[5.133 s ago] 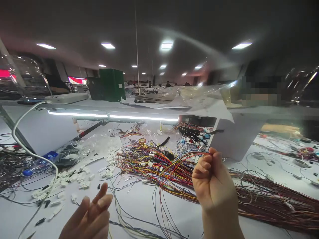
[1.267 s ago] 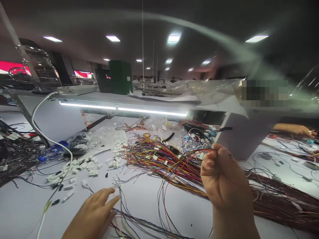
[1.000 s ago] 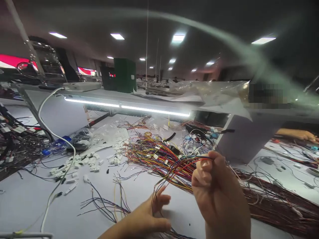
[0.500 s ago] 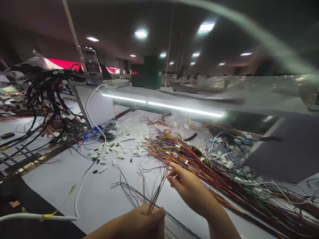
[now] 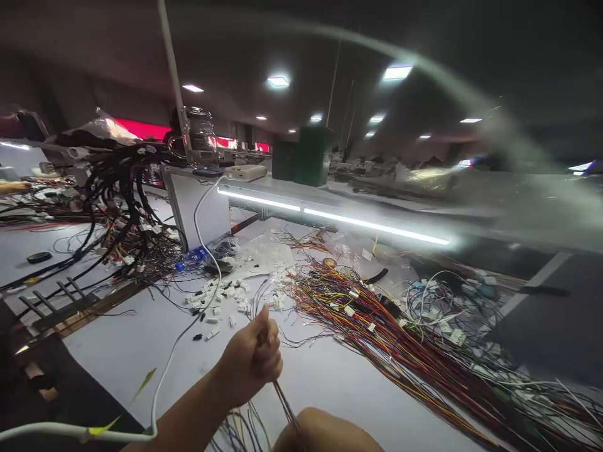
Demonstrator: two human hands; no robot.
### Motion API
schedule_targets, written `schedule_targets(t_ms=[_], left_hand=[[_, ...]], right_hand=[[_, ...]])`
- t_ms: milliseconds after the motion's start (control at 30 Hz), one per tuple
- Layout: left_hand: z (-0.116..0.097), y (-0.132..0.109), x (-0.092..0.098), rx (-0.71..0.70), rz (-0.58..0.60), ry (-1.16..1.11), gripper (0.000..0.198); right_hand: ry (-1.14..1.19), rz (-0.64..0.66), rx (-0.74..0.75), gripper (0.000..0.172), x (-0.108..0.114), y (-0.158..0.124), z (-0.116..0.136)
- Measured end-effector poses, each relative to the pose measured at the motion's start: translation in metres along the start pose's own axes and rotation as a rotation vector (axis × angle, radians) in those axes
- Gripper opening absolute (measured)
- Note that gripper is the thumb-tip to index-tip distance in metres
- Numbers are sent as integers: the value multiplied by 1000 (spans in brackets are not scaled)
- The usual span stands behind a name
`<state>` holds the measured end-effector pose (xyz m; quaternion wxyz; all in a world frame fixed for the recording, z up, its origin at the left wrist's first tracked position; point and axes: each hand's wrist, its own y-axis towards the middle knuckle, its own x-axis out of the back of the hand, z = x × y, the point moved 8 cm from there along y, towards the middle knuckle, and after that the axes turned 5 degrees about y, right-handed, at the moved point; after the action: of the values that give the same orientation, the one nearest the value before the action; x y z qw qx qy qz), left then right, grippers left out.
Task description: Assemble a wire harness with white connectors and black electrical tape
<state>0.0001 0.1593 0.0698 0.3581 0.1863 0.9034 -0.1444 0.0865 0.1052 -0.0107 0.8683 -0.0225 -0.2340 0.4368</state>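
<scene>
My left hand [image 5: 252,358] is closed in a fist around a small bundle of thin dark wires [image 5: 285,402]. Their loose tips stick up above the thumb, and the rest runs down toward the bottom edge. There my right hand [image 5: 330,432] shows only in part, next to the lower stretch of the bundle; its fingers are hidden. Several more blue and dark wires [image 5: 235,430] lie on the table below my left wrist. Small white connectors [image 5: 221,292] are scattered just beyond my left fist.
A thick spread of red, yellow and black wires [image 5: 400,351] covers the right side. A white cable [image 5: 176,345] crosses at left. A lit tube [image 5: 372,227] hangs under the shelf; a blue-labelled bottle [image 5: 191,258] lies beneath. Black harnesses [image 5: 113,188] hang at far left.
My left hand has risen away from the bottom edge, still gripping the wires. My right hand has dropped from the upper wire ends to the bottom edge. The view has shifted a little left.
</scene>
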Motion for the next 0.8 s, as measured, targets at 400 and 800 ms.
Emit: schedule_targets(t_ms=[400, 800], left_hand=[[-32, 24, 91, -301, -354, -28, 42], [-11, 24, 87, -234, -172, -9, 33]], right_hand=[[667, -477, 10, 52, 26, 56, 3], [1114, -473, 231, 51, 31, 107, 11]])
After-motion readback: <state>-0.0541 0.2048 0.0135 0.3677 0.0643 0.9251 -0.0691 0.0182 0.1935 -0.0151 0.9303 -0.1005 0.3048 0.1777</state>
